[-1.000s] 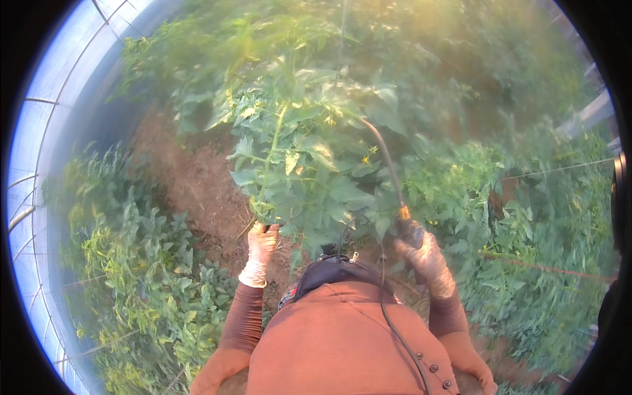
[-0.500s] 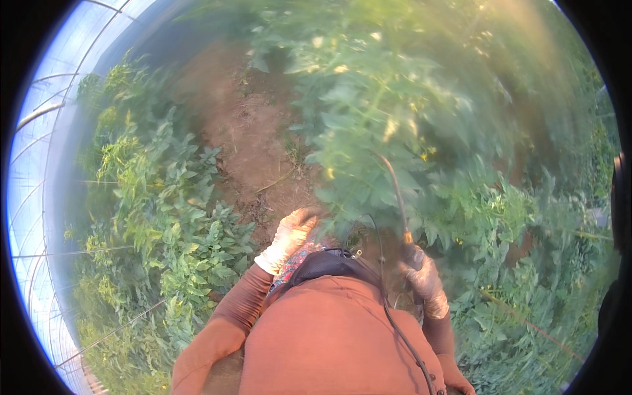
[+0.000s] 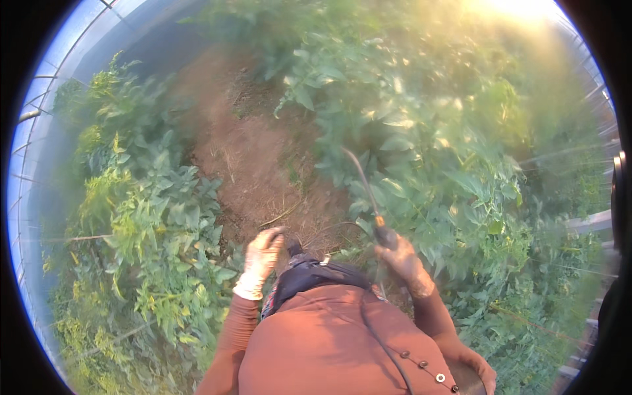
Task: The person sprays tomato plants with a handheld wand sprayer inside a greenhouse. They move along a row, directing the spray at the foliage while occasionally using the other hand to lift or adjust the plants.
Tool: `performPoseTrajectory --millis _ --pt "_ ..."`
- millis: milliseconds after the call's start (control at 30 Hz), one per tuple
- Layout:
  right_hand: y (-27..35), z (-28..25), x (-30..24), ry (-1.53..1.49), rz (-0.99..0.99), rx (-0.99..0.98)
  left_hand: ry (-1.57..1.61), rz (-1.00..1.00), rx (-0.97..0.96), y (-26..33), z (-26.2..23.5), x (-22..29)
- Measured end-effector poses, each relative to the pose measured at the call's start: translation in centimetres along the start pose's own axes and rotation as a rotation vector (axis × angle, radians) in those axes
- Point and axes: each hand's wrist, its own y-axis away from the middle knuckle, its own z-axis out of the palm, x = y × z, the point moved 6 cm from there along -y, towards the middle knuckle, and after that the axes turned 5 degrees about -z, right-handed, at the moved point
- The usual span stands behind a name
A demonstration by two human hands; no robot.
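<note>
My right hand (image 3: 406, 264), in a thin glove, is closed around the dark handle of a slim wand (image 3: 362, 176). The wand's metal rod rises from an orange-brown collar and bends left at its tip, close to the leafy plants (image 3: 421, 158) on the right. A dark cable (image 3: 385, 345) runs down over my rust-coloured shirt. My left hand (image 3: 261, 255), in a pale glove with a white cuff, hovers over the path's near end with its fingers curled together. Whatever it may hold is hidden.
A bare brown soil path (image 3: 253, 158) runs ahead between two dense plant rows. The left row (image 3: 158, 243) comes close to my left arm. Thin strings (image 3: 82, 237) cross the foliage, and a plastic-covered frame (image 3: 29, 115) curves along the left edge. Bright light glares at the upper right.
The view has shifted, and the right-hand plants now sit farther right. The wand has moved left in the picture, still in my right hand. My left hand has shifted left and slightly down.
</note>
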Motion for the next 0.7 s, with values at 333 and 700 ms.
performPoseTrajectory --millis 333,700 --pt "-14.7 3.3 -1.6 -0.343 0.258 0.227 0.158 -0.154 0.192 -7.3 -12.8 -8.5" --pt "-21.4 -0.2 1.4 -0.363 0.345 0.432 -0.017 0.107 0.041 -20.5 -12.3 -1.8"
